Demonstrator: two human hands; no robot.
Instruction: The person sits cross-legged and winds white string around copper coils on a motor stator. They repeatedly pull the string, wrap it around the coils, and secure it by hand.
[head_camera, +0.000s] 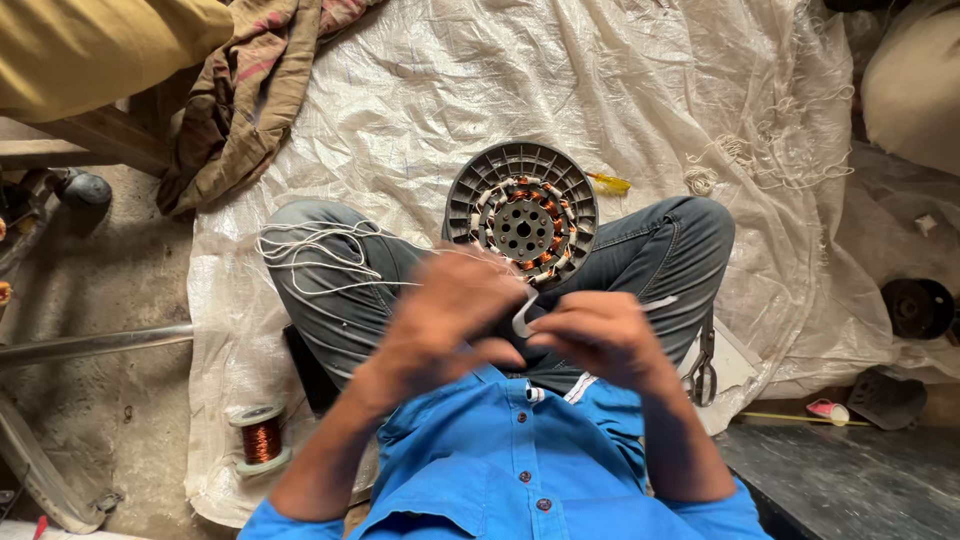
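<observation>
Between hands, bent white sleeve (524, 318)

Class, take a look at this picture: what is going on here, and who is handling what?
A person in a blue shirt sits cross-legged on a white plastic sheet. Both hands, the left hand and right hand, pinch a small white strip between them. A round motor stator with copper windings rests against the legs. White string drapes over one knee, and a copper wire spool stands nearby.
</observation>
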